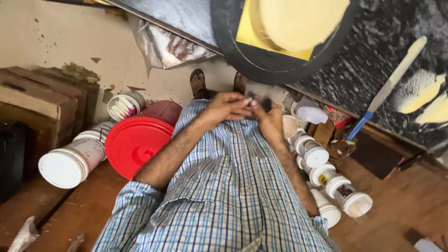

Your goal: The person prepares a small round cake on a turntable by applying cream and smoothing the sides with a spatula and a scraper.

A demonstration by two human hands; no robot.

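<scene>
My left hand and my right hand meet in front of my waist, over my blue checked shirt. Between their fingertips sits a small dark object, too small and blurred to identify. Both hands have their fingers closed around it. Just beyond the hands are my feet in brown sandals on the pale floor.
A round black griddle holds a yellow sheet and a pale flat dough round. A white spatula with a blue handle lies on the dark stone counter. A red-lidded bucket, several white jars and wooden crates stand around me.
</scene>
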